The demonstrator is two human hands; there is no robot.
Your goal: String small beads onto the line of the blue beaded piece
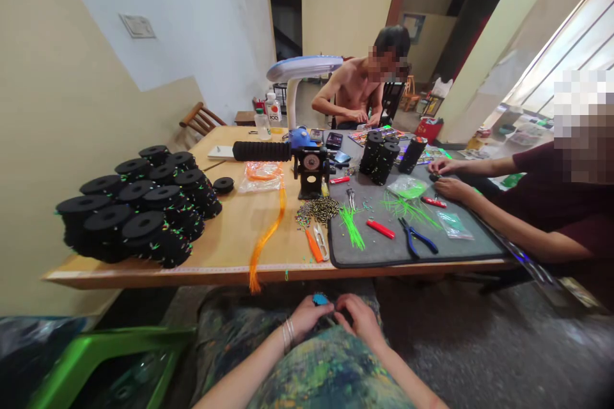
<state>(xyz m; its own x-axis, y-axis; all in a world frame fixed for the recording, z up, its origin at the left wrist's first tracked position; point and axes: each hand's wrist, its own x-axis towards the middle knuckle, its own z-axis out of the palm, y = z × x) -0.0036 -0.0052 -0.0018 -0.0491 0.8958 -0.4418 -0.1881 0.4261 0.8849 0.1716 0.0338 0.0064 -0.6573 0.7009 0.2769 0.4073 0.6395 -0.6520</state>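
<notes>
Over my lap, my left hand [309, 319] and my right hand [361, 319] come close together, fingers pinched and fingertips almost meeting. A small bright blue piece [320, 298] shows at the fingers of my left hand; whether it is held or worn is unclear. Anything finer between the fingertips is too small to make out. Just beyond my hands, a bundle of orange strands [265, 239] hangs over the table edge. Nearby lie thread snips [321, 243], an orange-handled tool [313, 246] and a pile of small beads or metal parts [323, 209].
Stacked black foam spools [144, 223] fill the table's left side. A black winding device [311, 172] stands mid-table. The grey mat [355, 257] bears green strands [352, 228], blue pliers [417, 239] and a red tool [380, 229]. Two other people work across and right. A green stool [71, 364] stands lower left.
</notes>
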